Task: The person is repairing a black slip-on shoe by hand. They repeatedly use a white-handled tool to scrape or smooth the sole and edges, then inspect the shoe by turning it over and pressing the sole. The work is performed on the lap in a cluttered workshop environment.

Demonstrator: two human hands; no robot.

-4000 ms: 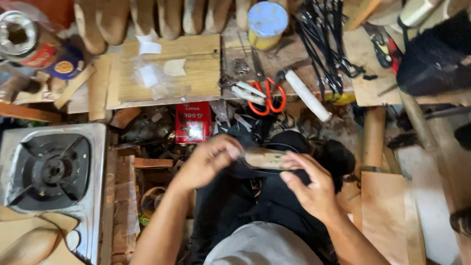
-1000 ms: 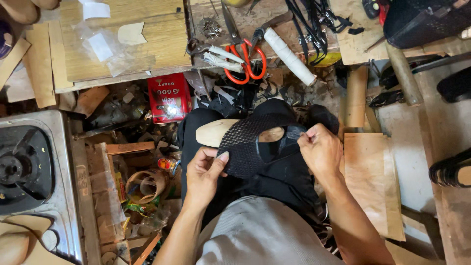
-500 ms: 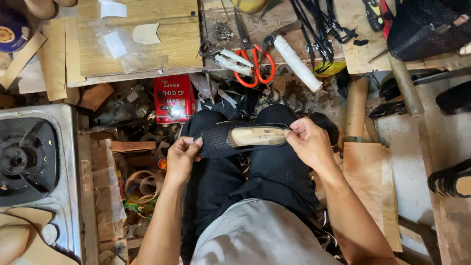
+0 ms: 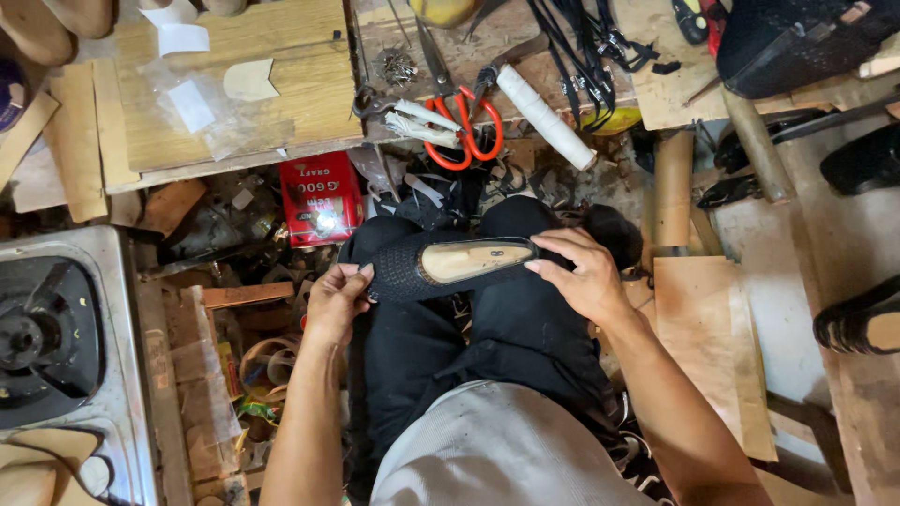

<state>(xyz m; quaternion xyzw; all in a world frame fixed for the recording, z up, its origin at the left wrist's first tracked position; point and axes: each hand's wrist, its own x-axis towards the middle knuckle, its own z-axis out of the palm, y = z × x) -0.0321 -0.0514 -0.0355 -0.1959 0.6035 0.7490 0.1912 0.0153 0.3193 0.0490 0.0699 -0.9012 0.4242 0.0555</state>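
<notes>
Fingers [image 4: 361,274] of both hands clamped on black shoe [image 4: 450,265], one at each end

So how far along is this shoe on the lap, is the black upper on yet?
Done, by the look of it: the black mesh upper is pulled over the toe end of the shoe form. In hand: the left hand grips the mesh at the toe and the right hand holds the heel end. Left: the tan insole face is bare, with no outsole on it. The orange-handled scissors lie unused on the bench.
</notes>
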